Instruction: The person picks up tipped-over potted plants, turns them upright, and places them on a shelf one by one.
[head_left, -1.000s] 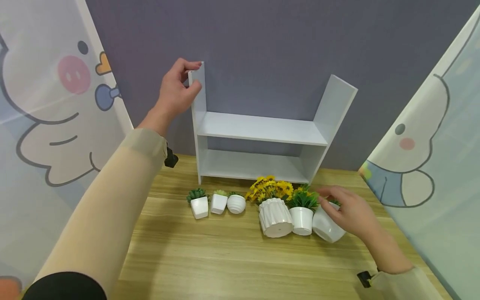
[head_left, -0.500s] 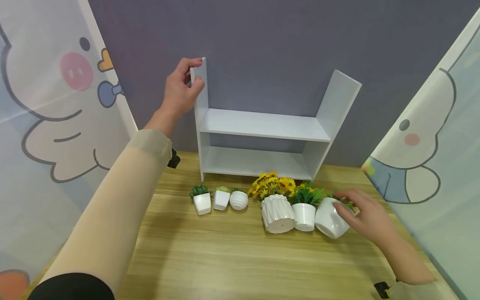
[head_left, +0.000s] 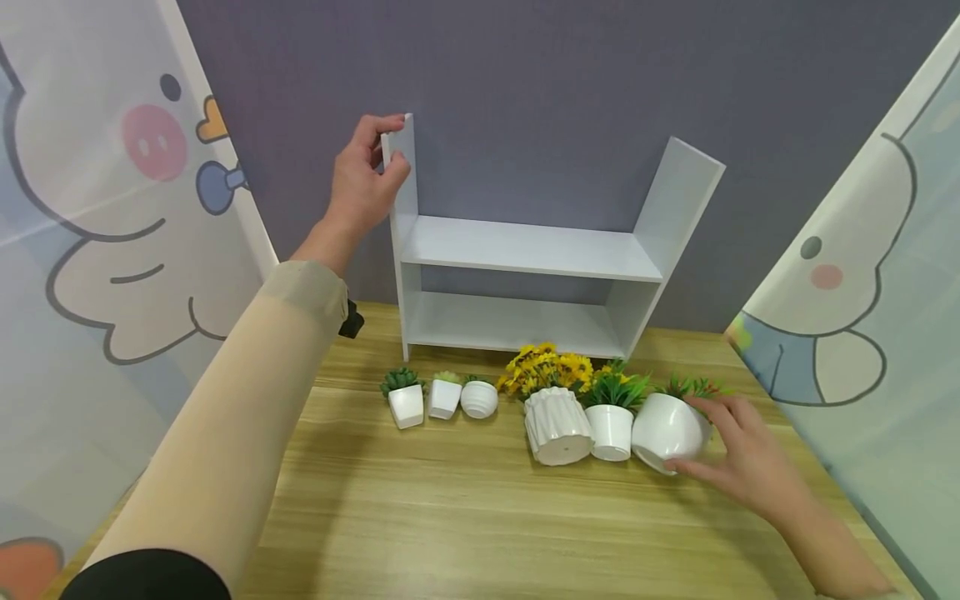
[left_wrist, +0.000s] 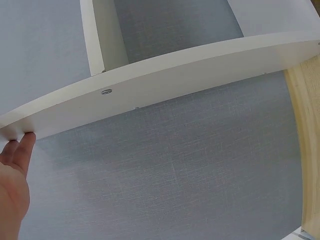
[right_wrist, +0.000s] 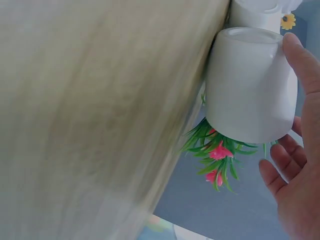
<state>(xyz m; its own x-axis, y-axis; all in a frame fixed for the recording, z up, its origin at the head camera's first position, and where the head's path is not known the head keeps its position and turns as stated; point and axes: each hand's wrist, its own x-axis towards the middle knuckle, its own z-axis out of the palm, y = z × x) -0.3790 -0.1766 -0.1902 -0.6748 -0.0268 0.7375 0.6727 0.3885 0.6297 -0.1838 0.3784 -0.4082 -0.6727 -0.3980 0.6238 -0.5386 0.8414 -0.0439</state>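
Note:
My left hand (head_left: 366,179) grips the top of the left side panel (head_left: 402,179) of a white two-tier shelf (head_left: 532,247). In the left wrist view its fingers (left_wrist: 22,150) press on the panel's outer face. At the right end of the pot row, my right hand (head_left: 753,467) spans a smooth white potted plant (head_left: 667,429) with thumb and fingers. That pot lies tipped, its base toward me. The right wrist view shows the thumb (right_wrist: 300,57) by the pot's base and fingers curled near its rim, with pink flowers (right_wrist: 220,151) and green leaves beyond.
Beside the held pot lie a white pot of green leaves (head_left: 611,432) and a ribbed pot (head_left: 558,429) with yellow flowers. Three small succulents stand left: a square one (head_left: 407,407), another square one (head_left: 444,400) and a round one (head_left: 478,400). A grey wall (head_left: 525,100) rises behind.
My right hand has shifted right and lowered its thumb to the pot's lower side; the pot has turned slightly, showing more of its plant. The left hand stays on the shelf panel.

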